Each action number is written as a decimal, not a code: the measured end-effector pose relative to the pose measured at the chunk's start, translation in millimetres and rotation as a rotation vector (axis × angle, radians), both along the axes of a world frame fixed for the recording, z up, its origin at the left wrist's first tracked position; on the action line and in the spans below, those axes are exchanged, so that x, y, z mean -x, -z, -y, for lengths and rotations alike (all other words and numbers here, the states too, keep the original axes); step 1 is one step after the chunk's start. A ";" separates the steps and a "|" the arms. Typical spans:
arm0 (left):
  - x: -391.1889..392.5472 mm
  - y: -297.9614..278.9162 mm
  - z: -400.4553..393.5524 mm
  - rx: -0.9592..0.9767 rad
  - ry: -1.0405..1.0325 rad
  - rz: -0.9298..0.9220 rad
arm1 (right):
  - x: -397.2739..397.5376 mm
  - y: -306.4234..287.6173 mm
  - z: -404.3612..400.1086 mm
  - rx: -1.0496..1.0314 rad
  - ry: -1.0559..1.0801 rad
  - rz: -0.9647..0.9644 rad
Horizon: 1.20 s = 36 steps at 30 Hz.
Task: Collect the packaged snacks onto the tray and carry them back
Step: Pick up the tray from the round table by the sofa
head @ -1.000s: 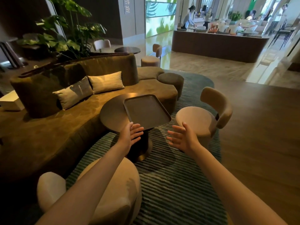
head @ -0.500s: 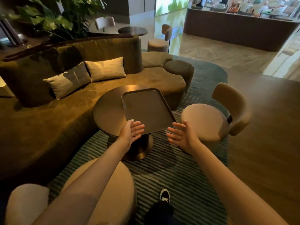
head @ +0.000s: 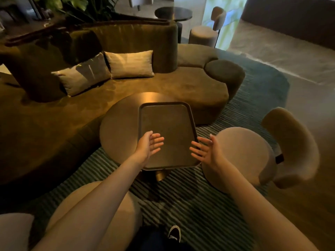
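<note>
A dark rectangular tray lies bare on a small round table, its near edge hanging past the table's rim. My left hand hovers over the tray's near left edge, fingers spread and palm facing right. Just off the tray's near right edge is my right hand, also spread, palm facing left. Neither hand holds anything, and whether they touch the tray is unclear. No packaged snacks show anywhere in view.
A curved olive sofa with two cushions wraps behind the table. One beige round chair stands at the right, another under my left arm. A striped rug covers the floor. My shoe shows below.
I have stepped closer to the table and tilted my view down. Both hands have moved forward to the near end of the tray, still spread.
</note>
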<state>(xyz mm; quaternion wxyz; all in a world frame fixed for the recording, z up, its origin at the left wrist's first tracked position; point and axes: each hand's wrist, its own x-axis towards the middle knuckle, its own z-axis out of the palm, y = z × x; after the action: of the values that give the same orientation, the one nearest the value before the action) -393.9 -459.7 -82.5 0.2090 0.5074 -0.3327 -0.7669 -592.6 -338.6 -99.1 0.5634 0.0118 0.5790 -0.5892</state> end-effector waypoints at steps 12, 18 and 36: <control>38.6 54.7 109.0 -0.034 -0.007 0.080 | 32.3 43.5 110.3 -0.061 -0.033 0.003; 46.3 101.2 185.0 -0.091 0.010 0.122 | 43.6 84.9 183.6 -0.114 -0.016 0.008; 49.9 210.7 263.9 -0.044 -0.028 0.577 | 100.5 198.5 254.2 -0.585 -0.175 -0.643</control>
<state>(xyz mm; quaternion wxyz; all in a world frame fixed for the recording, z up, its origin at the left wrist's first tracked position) -443.8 -723.6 -293.2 0.1051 0.7137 -0.3549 -0.5947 -693.1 -592.8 -297.6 0.3756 -0.0621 0.8659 -0.3245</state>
